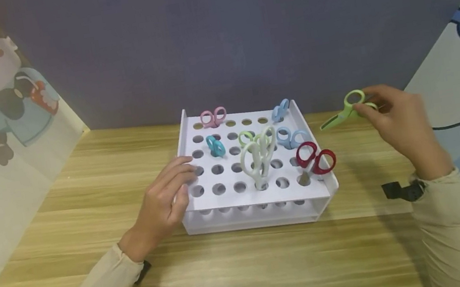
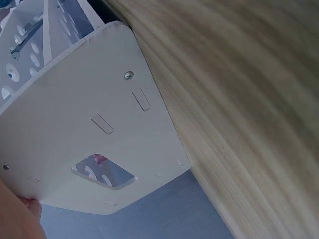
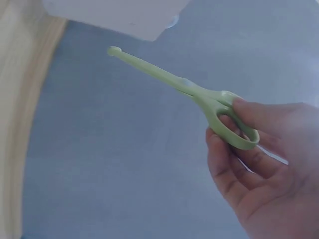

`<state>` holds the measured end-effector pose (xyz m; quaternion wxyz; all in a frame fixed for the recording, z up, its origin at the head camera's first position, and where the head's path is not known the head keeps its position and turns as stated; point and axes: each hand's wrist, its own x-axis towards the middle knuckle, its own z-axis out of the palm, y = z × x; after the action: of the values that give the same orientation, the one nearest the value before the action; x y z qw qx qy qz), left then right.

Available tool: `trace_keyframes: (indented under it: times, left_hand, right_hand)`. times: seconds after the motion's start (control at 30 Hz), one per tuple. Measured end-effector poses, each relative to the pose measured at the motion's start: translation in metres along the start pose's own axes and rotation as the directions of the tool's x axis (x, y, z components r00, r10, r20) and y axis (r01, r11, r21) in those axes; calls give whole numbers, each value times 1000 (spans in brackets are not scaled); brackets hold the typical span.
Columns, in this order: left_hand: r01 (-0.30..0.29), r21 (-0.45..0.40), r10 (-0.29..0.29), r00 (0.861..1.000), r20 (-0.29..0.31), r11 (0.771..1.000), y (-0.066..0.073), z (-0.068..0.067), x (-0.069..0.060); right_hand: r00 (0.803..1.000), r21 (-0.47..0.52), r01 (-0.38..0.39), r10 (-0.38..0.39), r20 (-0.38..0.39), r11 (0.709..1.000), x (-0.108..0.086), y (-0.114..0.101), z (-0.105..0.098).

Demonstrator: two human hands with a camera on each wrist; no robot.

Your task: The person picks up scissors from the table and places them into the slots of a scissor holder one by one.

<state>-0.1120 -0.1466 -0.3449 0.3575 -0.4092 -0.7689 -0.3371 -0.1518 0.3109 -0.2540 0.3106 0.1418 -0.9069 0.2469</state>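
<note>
In the head view, a white rack (image 1: 230,196) with rows of round holes stands on the wooden table. My left hand (image 1: 161,197) rests on its left edge, fingers reaching over the top. The left wrist view catches the rack's side panel (image 2: 75,109) and one fingertip at its edge. To the right of the rack, my right hand (image 1: 405,123) pinches light green scissors (image 3: 199,95) by the handle loops in the air, blades pointing left. White scissors (image 1: 256,164) stand in the rack's front row, with dark red scissors (image 1: 318,165) beside them, their handles up.
Further back in the rack stand pink scissors (image 1: 213,118), teal scissors (image 1: 215,147), green scissors (image 1: 244,136) and two light blue pairs (image 1: 281,110). A dark grey panel (image 1: 213,40) rises behind the table. Walls with cartoon pictures flank it on both sides.
</note>
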Motion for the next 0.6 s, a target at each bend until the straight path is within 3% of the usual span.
trace_keyframes:
  times: [0.13,0.27,0.6]
  left_hand:
    - [-2,0,2,1000,-8,1000,0,-1,0]
    - [-1,5,1,1000,-2,1000,-1,-1,1]
    - [-4,-2,4,1000,-1,1000,0,0,0]
  right_hand:
    - [988,8,97,-96,-118,995,2,-15,-3]
    - [971,37,138,-128,-204,990,3,-35,-6]
    - [933,18,233,-218,-285,972,0,-81,-11]
